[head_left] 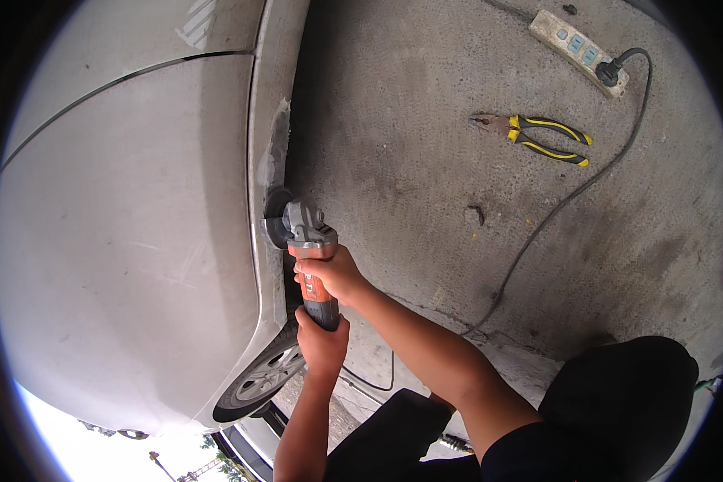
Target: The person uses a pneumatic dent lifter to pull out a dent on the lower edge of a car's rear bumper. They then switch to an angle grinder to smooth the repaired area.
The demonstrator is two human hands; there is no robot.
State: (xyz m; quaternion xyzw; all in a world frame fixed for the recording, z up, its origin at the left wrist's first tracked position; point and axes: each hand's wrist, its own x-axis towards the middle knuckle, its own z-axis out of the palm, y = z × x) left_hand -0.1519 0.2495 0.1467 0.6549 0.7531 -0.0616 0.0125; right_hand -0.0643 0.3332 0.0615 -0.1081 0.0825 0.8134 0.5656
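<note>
An orange and grey angle grinder [304, 225] is held in both of my hands against the lower edge of a silver car body [136, 201]. My right hand [339, 275] wraps round the orange housing just behind the metal gear head. Below it, my left hand [323, 341] grips the dark rear end of the tool. The grinder's disc [276, 231], partly covered by its guard, is at the car's sill [267, 173]; whether it is spinning I cannot tell. A scraped, pale grey patch [278, 145] runs along the sill just beyond the disc.
Pliers [530, 138] with yellow and black handles lie on the concrete floor [394, 120]. A white power strip [578, 52] is at the far right, with a black cord [574, 197] plugged in and curving toward me. The car's wheel [261, 377] is near my left forearm.
</note>
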